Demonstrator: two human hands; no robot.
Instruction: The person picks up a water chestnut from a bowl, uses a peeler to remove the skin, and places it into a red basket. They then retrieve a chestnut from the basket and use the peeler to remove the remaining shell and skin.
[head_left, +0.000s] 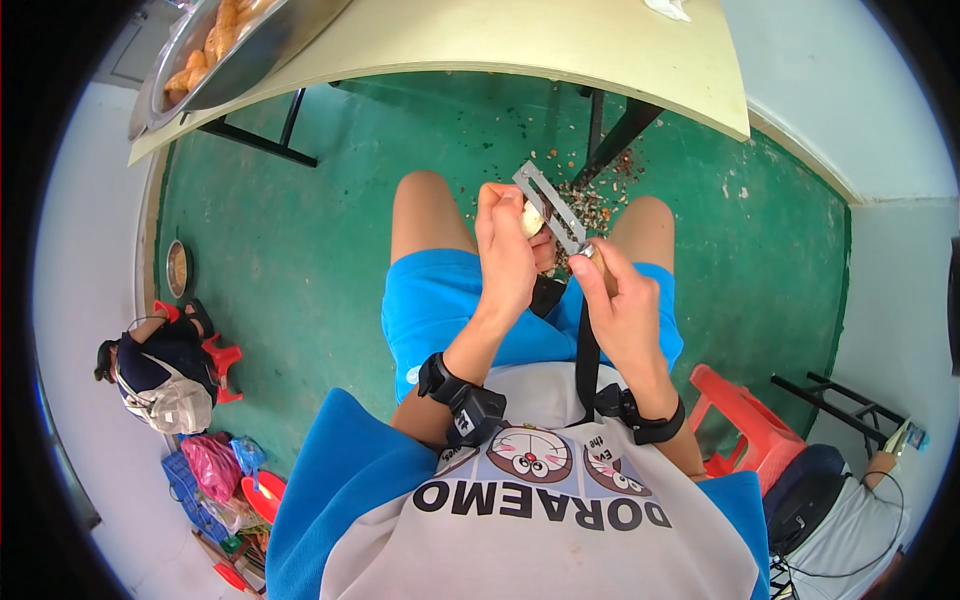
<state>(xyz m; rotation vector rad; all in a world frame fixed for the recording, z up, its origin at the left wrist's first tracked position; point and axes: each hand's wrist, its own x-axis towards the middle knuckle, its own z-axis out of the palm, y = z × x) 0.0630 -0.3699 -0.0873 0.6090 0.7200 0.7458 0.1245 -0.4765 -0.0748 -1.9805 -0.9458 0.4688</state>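
Shirt (pixel 540 520): right under the camera, grey with blue sleeves and a cartoon print across the chest.
Wristbands (pixel 462 402): black, one strapped on each wrist, each with a small box.
Left hand (pixel 505 250): raised over the lap with its fingers curled tight round the pale piece. The back of the hand faces the camera.
Right hand (pixel 622 300): clenched on the peeler's handle, thumb up by the neck of the tool.
Peeler (pixel 548 203): a flat metal blade, slanting up and left out of the right hand, with its edge lying against the pale piece.
Pale piece (pixel 532 219): held in the air between the knees and mostly hidden by the left fingers. What it is cannot be told.
Shorts (pixel 440 300): bright blue, with bare knees sticking out beyond them.
Peelings (pixel 600 190): brown scraps strewn on the floor between and just past the knees.
Floor (pixel 300 260): painted green and scuffed.
Table (pixel 520 40): pale top on black legs, across the top of the view.
Trays (pixel 250 45): metal, at the table's left end, holding orange-brown pieces.
Stool (pixel 745 425): red plastic, close by the right hip.
Co-worker (pixel 160 370): crouched at the far left, well apart, beside another red stool.
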